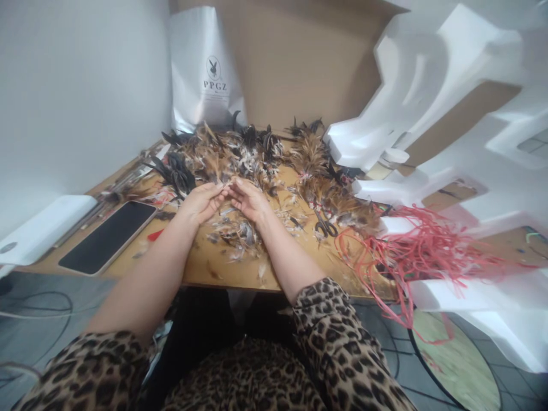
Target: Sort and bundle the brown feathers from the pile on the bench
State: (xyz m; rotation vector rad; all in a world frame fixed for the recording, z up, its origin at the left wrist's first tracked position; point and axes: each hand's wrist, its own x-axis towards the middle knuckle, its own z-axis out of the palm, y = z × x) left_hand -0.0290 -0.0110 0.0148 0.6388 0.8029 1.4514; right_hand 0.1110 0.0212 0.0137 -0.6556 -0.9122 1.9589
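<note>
Nearest the camera, two forearms in leopard-print sleeves [325, 325] reached forward over the near edge of the tabletop [222, 271]. The left hand [201, 202] and the right hand [250, 200] met at mid-tabletop, fingertips touching. Both grips were pressed together on a small tuft of feathers [228, 188] pinched between them; exactly how many feathers could not be determined. Loose feather scraps [235, 234] lay on the tabletop directly beneath and just nearer than the hands.

At the near left corner lay a phone [107, 237], face up, screen dark, with a white flat object [43, 228] beside it at the left edge. Right of the hands, black-handled scissors [326, 227] rested on the tabletop. A tangle of red cords [419, 254] spread over the near right edge and hung past it.

Beyond the hands, a large pile of brown and black feathers [257, 154] ran across the far half of the tabletop. At the far edge a white bag [203, 68] printed "PPGZ" stood upright against a cardboard sheet [299, 63]. White foam pieces [449, 91] occupied the far right side.
</note>
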